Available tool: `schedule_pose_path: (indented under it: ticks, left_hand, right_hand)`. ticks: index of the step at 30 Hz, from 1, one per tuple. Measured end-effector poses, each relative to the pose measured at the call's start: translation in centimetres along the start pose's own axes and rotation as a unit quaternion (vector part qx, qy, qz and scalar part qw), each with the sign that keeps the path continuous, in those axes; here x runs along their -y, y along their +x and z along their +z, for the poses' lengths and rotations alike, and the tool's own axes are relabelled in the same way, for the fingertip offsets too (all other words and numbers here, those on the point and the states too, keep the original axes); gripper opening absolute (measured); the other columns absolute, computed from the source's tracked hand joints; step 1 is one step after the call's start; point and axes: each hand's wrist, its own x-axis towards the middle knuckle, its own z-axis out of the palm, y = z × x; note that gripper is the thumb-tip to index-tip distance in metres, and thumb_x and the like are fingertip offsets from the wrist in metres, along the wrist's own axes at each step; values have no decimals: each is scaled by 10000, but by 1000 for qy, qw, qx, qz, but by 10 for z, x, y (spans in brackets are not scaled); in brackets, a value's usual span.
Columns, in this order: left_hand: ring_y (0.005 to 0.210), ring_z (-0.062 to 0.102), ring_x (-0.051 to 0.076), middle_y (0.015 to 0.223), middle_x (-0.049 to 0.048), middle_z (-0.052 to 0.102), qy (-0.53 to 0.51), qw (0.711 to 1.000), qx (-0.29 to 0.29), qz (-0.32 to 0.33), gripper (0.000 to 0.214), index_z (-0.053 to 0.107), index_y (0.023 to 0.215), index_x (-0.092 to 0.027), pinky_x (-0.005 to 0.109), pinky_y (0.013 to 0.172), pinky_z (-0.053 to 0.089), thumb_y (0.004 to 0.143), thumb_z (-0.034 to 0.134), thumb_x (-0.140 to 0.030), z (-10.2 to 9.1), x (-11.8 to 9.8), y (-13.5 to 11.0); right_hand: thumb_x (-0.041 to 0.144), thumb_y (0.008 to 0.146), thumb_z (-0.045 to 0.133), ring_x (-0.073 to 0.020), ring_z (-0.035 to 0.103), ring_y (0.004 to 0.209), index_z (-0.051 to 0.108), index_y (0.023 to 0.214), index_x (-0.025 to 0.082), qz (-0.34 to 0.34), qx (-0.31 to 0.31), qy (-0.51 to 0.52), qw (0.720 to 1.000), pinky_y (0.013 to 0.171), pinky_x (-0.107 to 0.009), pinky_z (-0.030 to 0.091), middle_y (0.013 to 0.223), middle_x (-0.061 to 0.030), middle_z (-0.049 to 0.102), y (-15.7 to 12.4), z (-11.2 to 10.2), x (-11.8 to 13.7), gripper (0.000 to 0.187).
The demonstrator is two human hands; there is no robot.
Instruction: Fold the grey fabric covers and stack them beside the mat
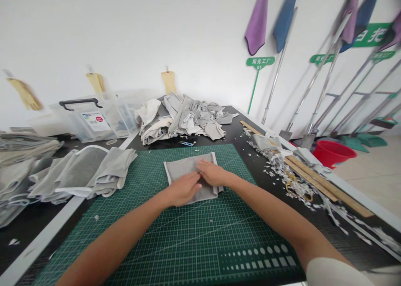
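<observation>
A grey fabric piece with white edging [181,165] lies folded on the green cutting mat [140,236]. My left hand [184,189] rests on its lower middle, fingers stretched out flat. Just right of it, my right hand [213,173] lies on the upper right part of the cloth, fingers also extended. The fingertips of both hands meet near the centre of the piece. Neither hand grips the fabric; they press on it from above. Part of the cloth is hidden beneath them.
Grey cloth pieces [84,169] are stacked at left, beside a clear plastic box [90,121]. A loose cloth heap [188,114] and a small blue cutter-like tool [186,144] lie behind the mat. Scraps, wooden strips [328,187] and gold-handled scissors [293,187] lie at right.
</observation>
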Motion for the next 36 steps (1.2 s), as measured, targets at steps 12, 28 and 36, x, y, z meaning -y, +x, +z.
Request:
schedule_pose_path:
  ticks: [12, 28, 36]
  left_hand:
    - [1204, 469, 170, 1289, 59, 531, -134, 987, 6, 90, 423, 461, 1294, -190, 330, 1032, 359, 931, 300, -334, -26, -54, -46]
    - [1303, 338, 172, 1316, 15, 509, -103, 968, 104, 204, 418, 500, 1258, -220, 383, 1127, 146, 929, 276, -348, -26, -83, -54]
    - [1350, 200, 304, 1447, 197, 257, 44, 994, 42, -90, 685, 337, 1359, -42, 479, 1094, 185, 877, 308, -528, 4, -19, -31]
  right_hand:
    - [225, 886, 322, -225, 291, 1326, 422, 1314, 58, 17, 15, 45, 999, 1089, -396, 247, 1409, -165, 358, -1, 23, -14, 470]
    - [218, 892, 322, -221, 323, 1310, 430, 1313, 87, 22, 2, 21, 1000, 1077, -391, 265, 1403, -142, 382, -3, 21, -9, 455]
    - [239, 895, 321, -228, 347, 1294, 441, 1304, 91, 26, -4, 8, 1000, 1066, -399, 280, 1393, -136, 400, -4, 21, -7, 451]
